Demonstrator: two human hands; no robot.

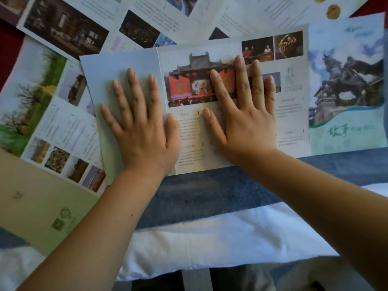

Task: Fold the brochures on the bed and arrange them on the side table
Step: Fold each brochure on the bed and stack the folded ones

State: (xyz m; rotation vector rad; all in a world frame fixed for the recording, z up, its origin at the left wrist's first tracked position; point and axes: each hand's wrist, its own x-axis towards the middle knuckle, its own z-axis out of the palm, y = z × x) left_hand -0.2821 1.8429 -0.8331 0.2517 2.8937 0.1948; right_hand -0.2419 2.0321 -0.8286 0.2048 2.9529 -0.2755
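1. Lying open on the bed, the brochure being worked on is seen in the middle of the view, with its near edge on the blue runner that crosses the white sheet.
2. Its left panel is folded over onto the inside, so that a plain pale back is shown; the crease runs just left of a printed photo of a red-hung stage building.
3. The left hand is laid flat on this folded panel. Its grip is apart: the fingers are straight and spread, and the thumb reaches over the crease.
4. The right hand is pressed flat on the middle panel, partly over the photo and the text below it. Its grip is likewise apart, and nothing is held in it.
5. The right panel, printed with a statue and green lettering, is left lying flat and unfolded.
6. Other brochures are spread unfolded around it, overlapping one another: several beyond it, one with a grassy landscape to the left, and a pale green one at the near left.
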